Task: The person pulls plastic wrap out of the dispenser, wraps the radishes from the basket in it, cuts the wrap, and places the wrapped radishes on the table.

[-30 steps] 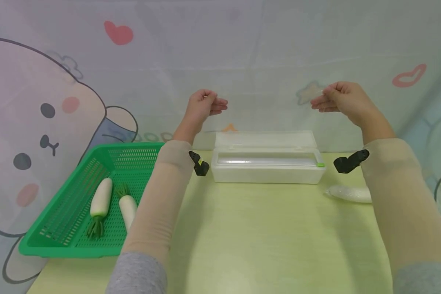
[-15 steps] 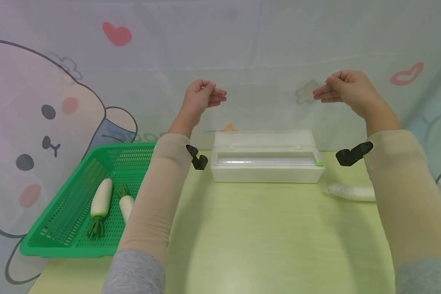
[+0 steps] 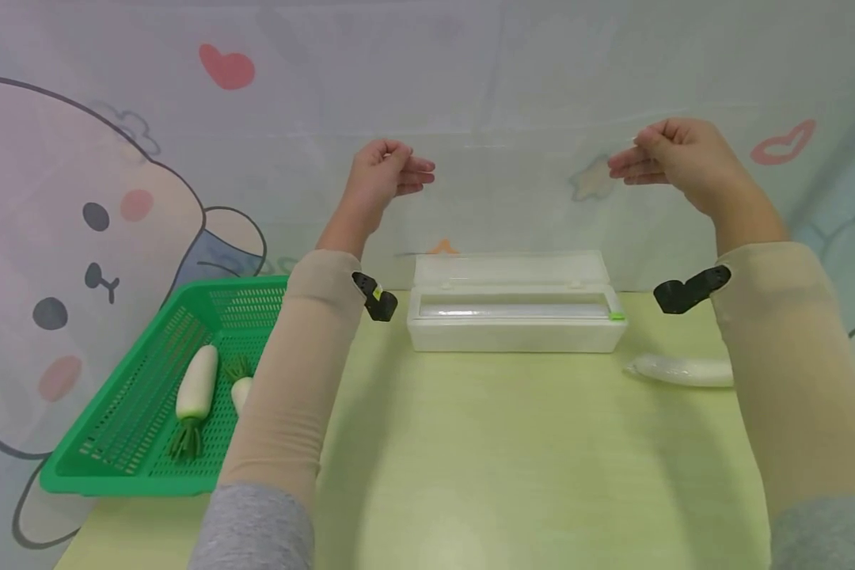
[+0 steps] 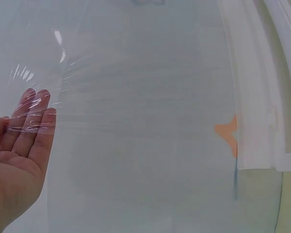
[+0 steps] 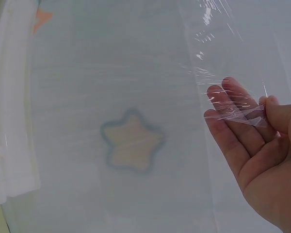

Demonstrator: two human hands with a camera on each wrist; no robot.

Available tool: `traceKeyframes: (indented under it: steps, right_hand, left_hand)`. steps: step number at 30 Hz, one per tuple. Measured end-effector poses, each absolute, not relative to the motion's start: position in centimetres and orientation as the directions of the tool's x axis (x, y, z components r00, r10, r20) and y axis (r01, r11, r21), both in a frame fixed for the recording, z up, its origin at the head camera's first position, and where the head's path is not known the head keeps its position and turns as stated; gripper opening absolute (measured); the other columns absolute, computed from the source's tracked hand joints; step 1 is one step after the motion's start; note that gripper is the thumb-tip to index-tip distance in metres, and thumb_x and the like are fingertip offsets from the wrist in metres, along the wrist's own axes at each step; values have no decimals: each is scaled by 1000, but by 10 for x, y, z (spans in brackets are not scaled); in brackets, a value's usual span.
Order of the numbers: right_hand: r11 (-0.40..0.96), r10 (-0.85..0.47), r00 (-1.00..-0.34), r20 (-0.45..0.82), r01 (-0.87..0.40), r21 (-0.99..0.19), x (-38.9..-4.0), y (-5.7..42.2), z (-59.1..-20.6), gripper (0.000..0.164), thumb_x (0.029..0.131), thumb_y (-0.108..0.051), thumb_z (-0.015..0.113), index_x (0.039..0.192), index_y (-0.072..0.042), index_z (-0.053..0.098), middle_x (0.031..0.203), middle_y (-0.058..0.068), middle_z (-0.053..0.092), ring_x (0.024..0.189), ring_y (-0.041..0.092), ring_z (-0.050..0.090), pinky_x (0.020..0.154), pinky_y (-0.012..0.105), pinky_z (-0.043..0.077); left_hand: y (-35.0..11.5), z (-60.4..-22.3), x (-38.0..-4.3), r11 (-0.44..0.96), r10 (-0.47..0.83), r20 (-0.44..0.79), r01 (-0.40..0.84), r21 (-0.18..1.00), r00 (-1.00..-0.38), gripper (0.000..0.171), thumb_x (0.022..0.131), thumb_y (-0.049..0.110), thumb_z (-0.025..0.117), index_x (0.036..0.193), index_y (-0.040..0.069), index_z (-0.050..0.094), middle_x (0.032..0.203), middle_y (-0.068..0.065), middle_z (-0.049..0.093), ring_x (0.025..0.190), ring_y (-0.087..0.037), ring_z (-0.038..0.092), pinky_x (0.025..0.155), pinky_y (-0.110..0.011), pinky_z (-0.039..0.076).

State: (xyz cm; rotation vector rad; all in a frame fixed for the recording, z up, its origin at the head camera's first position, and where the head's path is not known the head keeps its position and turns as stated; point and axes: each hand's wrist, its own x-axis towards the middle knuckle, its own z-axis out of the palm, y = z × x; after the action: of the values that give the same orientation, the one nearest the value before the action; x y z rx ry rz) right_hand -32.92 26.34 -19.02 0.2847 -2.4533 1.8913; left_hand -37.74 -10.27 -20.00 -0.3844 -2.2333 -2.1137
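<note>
Clear cling film (image 4: 58, 41) stretches between both raised hands, above and behind a white dispenser box (image 3: 516, 337). My left hand (image 3: 379, 178) pinches one corner between thumb and index finger, its other fingers extended behind the film. On the other side, my right hand (image 3: 687, 162) pinches the opposite corner the same way; glossy creases fan out from its fingertips in the right wrist view. The box's lid (image 3: 509, 269) stands raised at the back, and the film roll (image 3: 513, 311) shows through the opening. A green slider (image 3: 617, 317) sits at the box's right end.
To the left, a green basket (image 3: 128, 483) holds white radishes (image 3: 198, 384), partly behind the left forearm. A film-wrapped white radish (image 3: 684, 370) lies right of the box, its end hidden by the right arm. A printed curtain (image 3: 463, 71) hangs behind the table (image 3: 527, 459).
Both hands have risen steadily and moved slightly farther apart, drawing the cling film higher. The box, basket and wrapped radish have stayed in place.
</note>
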Motion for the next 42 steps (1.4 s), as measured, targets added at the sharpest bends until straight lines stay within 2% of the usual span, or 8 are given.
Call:
traceKeyframes:
  steps: [13, 18, 21, 26, 31, 36, 38, 42]
  right_hand:
    - [343, -263, -914, 308, -387, -856, -285, 275, -199, 31, 100, -28, 48, 105, 2, 51, 102, -7, 72, 91, 5, 69, 80, 15, 51]
    - [443, -282, -880, 383, -474, -761, -256, 278, -210, 22, 102, -20, 47, 103, 1, 56, 105, -12, 69, 92, 1, 66, 82, 10, 48]
    - [516, -272, -844, 463, -534, -670, -237, 279, -222, 13, 100, -10, 50, 100, -4, 62, 96, -13, 66, 88, -1, 62, 80, 7, 44]
    - [551, -345, -764, 545, -635, -541, -207, 282, -245, 18, 95, 6, 52, 95, -7, 64, 87, -12, 62, 83, 0, 56, 77, 6, 42]
    - [463, -510, -654, 559, -756, -463, -184, 285, -270, 26, 90, 15, 53, 95, -7, 64, 93, -14, 60, 82, 2, 52, 74, 10, 42]
    - [113, -612, -536, 581, -787, -607, -175, 284, -298, 26, 89, 17, 53, 100, -2, 65, 92, -3, 60, 79, 7, 48, 62, 21, 39]
    - [-2, -643, -523, 559, -728, -685, -172, 284, -308, 29, 88, 21, 50, 103, 2, 64, 91, 1, 58, 79, 9, 48, 60, 25, 37]
    - [33, -679, -569, 464, -654, -756, -161, 286, -327, 38, 84, 26, 48, 103, -4, 63, 89, 0, 55, 79, 10, 48, 60, 26, 38]
  left_hand:
    - [-129, -206, -335, 69, 315, 308, 345, 936, -898, 9, 101, 13, 48, 101, 5, 53, 99, -7, 60, 98, -24, 60, 92, -38, 51]
    - [-138, -211, -307, 152, 363, 320, 395, 906, -875, 12, 101, 11, 48, 103, 1, 52, 96, -5, 54, 97, -18, 57, 97, -36, 49]
    - [-144, -217, -290, 223, 407, 327, 439, 870, -853, 14, 101, 12, 47, 103, 0, 53, 96, -6, 55, 96, -18, 57, 98, -34, 47]
    - [-156, -230, -262, 284, 483, 332, 504, 816, -810, 15, 101, 6, 46, 102, -7, 54, 93, -3, 59, 92, -10, 60, 95, -31, 48]
    - [-170, -257, -238, 226, 554, 321, 510, 830, -768, 13, 99, -2, 47, 99, -12, 54, 91, 0, 60, 89, -6, 62, 91, -28, 50]
    - [-180, -290, -220, 191, 610, 260, 457, 869, -749, 17, 99, 7, 51, 100, -9, 56, 92, -4, 61, 89, -13, 64, 89, -26, 51]
    - [-183, -302, -214, 184, 623, 234, 431, 883, -746, 17, 99, 9, 52, 100, -8, 56, 92, -6, 61, 89, -14, 64, 89, -26, 51]
    - [-186, -322, -202, 190, 632, 194, 392, 900, -750, 16, 99, 10, 53, 100, -5, 57, 93, -8, 63, 90, -12, 64, 89, -26, 51]
